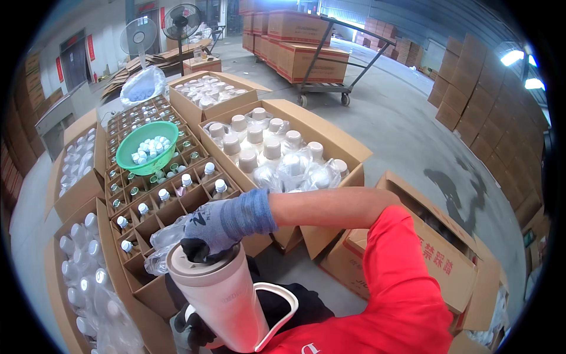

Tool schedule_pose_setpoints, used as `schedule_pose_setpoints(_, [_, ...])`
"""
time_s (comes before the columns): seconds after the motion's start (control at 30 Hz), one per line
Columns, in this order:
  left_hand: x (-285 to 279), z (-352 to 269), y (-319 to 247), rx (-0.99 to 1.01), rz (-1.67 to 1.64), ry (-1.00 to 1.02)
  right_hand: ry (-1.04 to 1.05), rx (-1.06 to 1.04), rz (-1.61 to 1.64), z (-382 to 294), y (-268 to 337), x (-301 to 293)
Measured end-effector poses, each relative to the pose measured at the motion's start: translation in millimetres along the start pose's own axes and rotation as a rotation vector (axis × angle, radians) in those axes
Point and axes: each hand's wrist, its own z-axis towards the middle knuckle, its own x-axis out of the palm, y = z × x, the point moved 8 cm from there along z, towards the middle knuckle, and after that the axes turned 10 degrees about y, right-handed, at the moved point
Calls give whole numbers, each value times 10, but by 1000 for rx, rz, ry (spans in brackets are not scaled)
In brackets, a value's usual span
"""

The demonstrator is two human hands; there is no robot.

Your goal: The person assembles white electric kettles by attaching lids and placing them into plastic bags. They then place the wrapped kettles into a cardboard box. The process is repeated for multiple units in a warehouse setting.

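A large pale insulated jug with a white loop handle leans before my body, its top tilted away to the left. My right hand, in a grey-blue knit glove with black-coated fingers, grips the recessed centre of its round beige lid. Low on the jug's left side, my gloved left hand holds it by a white part; the jug hides some of its fingers. Crumpled clear plastic lies just beyond the lid, over a divided carton of white-capped glass bottles.
A green plastic bowl of white caps sits on the bottle dividers. Open cartons of plastic-wrapped jugs and clear-capped containers flank them. A printed carton stands right. A loaded trolley and fans are farther off.
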Motion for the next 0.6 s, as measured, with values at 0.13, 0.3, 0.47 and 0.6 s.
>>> schedule_pose_setpoints(0.13, [320, -152, -182, -22, -82, -74, -200, 45, 127, -174, -123, 47])
schedule_pose_setpoints(0.3, [861, -535, -594, 196, 42, -297, -159, 210, 179, 82, -385, 139])
schedule_pose_setpoints(0.47, [1138, -536, -477, 417, 635, -396, -111, 167, 379, 263, -435, 69])
schedule_pose_setpoints(0.6, [1050, -294, -485, 256, 284, -212, -141, 325, 485, 310, -797, 237])
